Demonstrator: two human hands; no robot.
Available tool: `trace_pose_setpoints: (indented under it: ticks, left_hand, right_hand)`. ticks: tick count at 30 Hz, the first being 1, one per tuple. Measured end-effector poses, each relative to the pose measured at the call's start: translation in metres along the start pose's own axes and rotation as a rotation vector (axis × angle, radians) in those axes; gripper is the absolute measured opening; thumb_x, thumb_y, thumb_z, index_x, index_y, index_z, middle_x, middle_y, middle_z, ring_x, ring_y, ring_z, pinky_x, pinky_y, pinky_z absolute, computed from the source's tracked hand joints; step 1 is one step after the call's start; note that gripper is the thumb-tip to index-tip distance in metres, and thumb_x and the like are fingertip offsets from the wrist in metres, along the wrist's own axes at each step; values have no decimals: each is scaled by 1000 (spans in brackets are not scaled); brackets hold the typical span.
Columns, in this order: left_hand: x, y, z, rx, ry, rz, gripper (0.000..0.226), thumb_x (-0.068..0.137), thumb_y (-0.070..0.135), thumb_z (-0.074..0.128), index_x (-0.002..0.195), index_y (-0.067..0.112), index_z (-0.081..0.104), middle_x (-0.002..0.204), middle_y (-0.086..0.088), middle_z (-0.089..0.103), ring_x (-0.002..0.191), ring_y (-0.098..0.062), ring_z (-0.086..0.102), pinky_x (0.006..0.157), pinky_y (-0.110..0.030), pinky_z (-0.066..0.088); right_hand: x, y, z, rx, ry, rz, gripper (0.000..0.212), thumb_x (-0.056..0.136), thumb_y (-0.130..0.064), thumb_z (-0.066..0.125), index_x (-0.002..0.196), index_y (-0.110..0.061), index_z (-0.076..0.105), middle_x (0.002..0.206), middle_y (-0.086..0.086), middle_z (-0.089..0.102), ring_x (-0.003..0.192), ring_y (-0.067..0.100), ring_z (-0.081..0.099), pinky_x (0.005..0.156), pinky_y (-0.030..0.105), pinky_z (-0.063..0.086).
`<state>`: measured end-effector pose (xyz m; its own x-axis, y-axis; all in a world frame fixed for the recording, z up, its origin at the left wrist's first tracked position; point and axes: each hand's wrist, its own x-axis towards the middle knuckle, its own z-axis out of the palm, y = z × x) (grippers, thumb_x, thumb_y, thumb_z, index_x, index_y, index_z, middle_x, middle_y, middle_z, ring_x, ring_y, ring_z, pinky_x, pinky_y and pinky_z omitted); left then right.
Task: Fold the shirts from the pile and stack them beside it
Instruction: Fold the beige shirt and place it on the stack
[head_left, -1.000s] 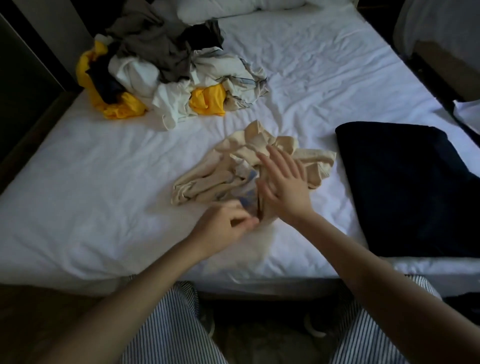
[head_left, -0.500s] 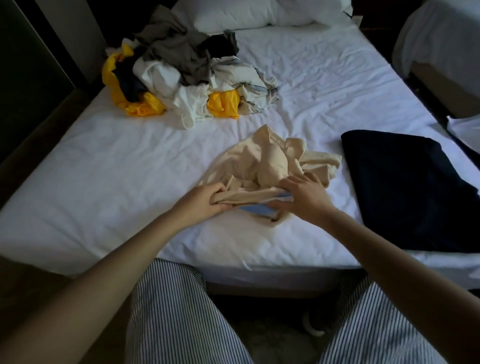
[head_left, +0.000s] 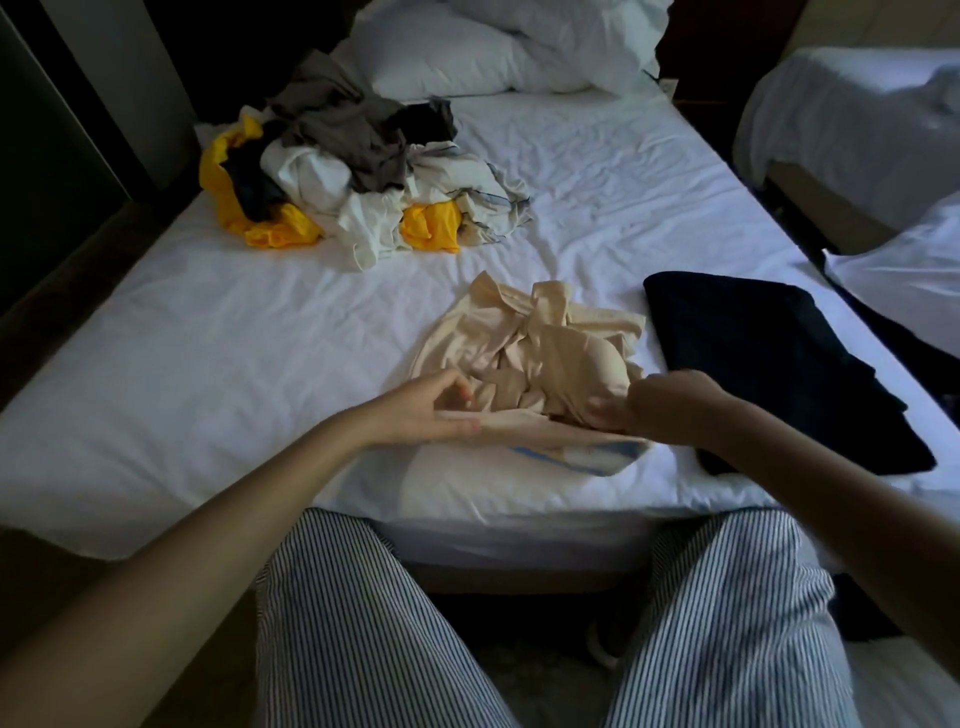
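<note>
The left hand (head_left: 431, 410) is pinching the near hem of the beige shirt (head_left: 545, 343) between its thumb and curled fingers. The right hand (head_left: 670, 410) is clenching the same hem further right, so the edge is running between them close to the near side of the bed (head_left: 208, 374). The rest of the shirt is lying crumpled just beyond both hands, with a strip of blue showing below the hem. A folded dark shirt (head_left: 769, 353) is lying just to its right, near the right hand. The pile (head_left: 353, 171) of yellow, white, grey and black clothes is sitting well apart at the far left of the white sheet, near the pillows (head_left: 493, 52). Striped trousers (head_left: 353, 623) are showing below, and a second bed (head_left: 857, 130) is standing to the right.
</note>
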<state>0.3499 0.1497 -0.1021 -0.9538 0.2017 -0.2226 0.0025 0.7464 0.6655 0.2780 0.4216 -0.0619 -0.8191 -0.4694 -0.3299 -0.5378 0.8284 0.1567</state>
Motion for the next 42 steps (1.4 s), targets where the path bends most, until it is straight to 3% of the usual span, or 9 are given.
trace_pose_setpoints:
  ticks: [6,9,14,20,24,27,33,38,42]
  left_hand:
    - [16,13,42,-58,102,-192,70,85,34,68,140,11,30,114,-13,57,104,-28,57,89,-37,48]
    - [16,19,45,-12,72,-224,14,89,25,62,87,14,54,85,-8,58,87,-25,56,70,-33,42]
    - [5,20,-13,-364,359,-200,25,95,22,57,113,6,63,107,-5,63,106,-20,59,75,-19,43]
    - [10,21,-86,-590,633,-282,17,97,25,52,113,18,55,100,-2,59,102,-23,57,86,-35,47]
    - [9,-1,-84,-32,292,-454,19,95,29,52,93,10,54,96,-16,51,89,-23,53,69,-30,43]
    - [6,-25,-62,148,-83,-527,19,86,19,64,80,13,47,85,-7,49,71,-16,47,56,-23,36]
    - [38,-18,-20,195,-38,-420,97,67,64,62,147,21,27,145,0,42,131,-26,43,106,-40,35]
    - [61,-14,-7,322,-59,-337,58,83,36,67,131,12,45,127,-5,54,116,-26,51,92,-33,36]
    - [61,0,-36,97,-61,-175,11,86,17,67,86,9,58,91,-5,58,92,-23,57,71,-27,39]
  right_hand:
    - [21,-36,15,194,497,-178,61,87,-53,46,128,-8,55,138,15,49,124,35,47,96,42,35]
    - [27,-43,37,-15,180,-184,79,87,-61,45,151,-26,14,159,1,11,144,28,15,113,47,13]
    - [19,-2,39,-79,93,-33,80,87,-62,47,150,-30,10,152,3,25,133,25,31,104,39,25]
    - [26,25,9,7,43,67,54,95,-55,35,140,-25,37,138,4,44,129,25,40,101,37,31]
    - [47,18,-4,315,-130,-83,42,90,-51,53,110,-15,64,116,2,57,119,22,45,99,34,32]
    - [52,8,3,523,-293,-128,35,97,-46,41,80,-20,58,77,-11,52,75,7,51,73,23,38]
    - [55,11,32,440,-115,-218,35,93,-42,53,110,-12,59,112,-3,54,108,15,46,87,28,38]
    - [44,28,21,489,-348,-203,48,85,-46,64,119,-16,51,107,-7,50,100,16,53,75,19,38]
    - [50,52,3,510,-181,-167,27,82,-35,72,99,-19,60,91,-4,57,91,14,54,64,12,36]
